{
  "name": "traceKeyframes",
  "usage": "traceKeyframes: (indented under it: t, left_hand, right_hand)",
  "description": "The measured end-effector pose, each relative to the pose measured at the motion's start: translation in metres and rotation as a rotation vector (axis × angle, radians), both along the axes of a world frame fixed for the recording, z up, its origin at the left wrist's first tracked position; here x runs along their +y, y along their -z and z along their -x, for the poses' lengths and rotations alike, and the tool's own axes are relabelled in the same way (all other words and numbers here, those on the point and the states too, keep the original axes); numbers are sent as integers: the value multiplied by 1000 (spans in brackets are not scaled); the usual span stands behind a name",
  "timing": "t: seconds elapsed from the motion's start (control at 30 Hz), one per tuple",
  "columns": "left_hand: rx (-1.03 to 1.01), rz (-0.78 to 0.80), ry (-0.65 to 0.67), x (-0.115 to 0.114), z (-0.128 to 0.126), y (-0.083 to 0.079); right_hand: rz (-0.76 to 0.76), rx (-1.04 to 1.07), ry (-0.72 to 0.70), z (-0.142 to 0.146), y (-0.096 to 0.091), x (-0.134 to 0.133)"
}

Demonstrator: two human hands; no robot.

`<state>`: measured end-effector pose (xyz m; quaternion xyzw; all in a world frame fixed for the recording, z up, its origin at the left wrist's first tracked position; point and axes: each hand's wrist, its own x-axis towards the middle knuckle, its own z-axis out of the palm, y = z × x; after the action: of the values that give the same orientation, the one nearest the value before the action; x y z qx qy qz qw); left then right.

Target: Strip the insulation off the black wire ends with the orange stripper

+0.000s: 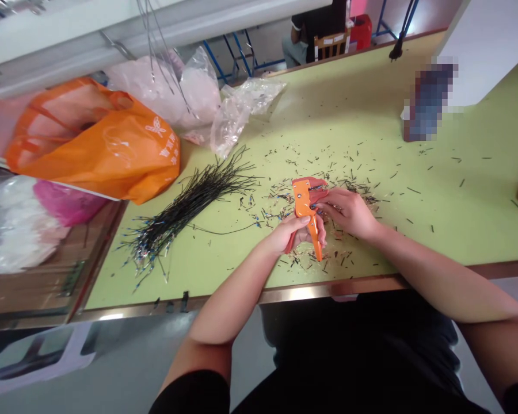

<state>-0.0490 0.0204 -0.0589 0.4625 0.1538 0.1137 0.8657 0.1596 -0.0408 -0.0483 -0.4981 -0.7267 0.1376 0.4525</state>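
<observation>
My left hand [290, 231] is wrapped round the handles of an orange wire stripper [303, 198], held upright above the table. Its red jaws point away from me and to the right. Close beside the jaws, my right hand [347, 211] has its thumb and fingers pinched together. A small dark blue bit shows at those fingertips, but I cannot make out what it belongs to. To the left lies a bundle of black wires [190, 198] with blue and bare metal ends. One loose wire [224, 233] stretches from it towards my left hand.
Black clippings [358, 187] litter the green table [349, 126] around my hands. An orange bag [133, 155] and clear plastic bags [237, 109] stand at the back left. A blurred-out object [429, 103] leans on a white panel [487, 52]. Beyond the table, a person [322, 29] sits.
</observation>
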Motion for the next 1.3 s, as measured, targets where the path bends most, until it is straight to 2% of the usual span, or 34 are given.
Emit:
traceKeyframes:
  t: [0.73, 1.07, 1.2, 1.3]
  left_hand:
    - [14, -60, -73, -8, -3, -7]
    - [5, -105, -140, -9, -6, -8]
    - [41, -130, -129, -9, -6, -9]
    - [64, -133, -184, -9, -7, -8]
  right_hand:
    - [-119, -68, 5, 8, -3, 0]
    - [-66, -61, 6, 7, -3, 0]
    - [-41, -61, 14, 7, -2, 0]
    - [-19, -59, 28, 8, 1, 1]
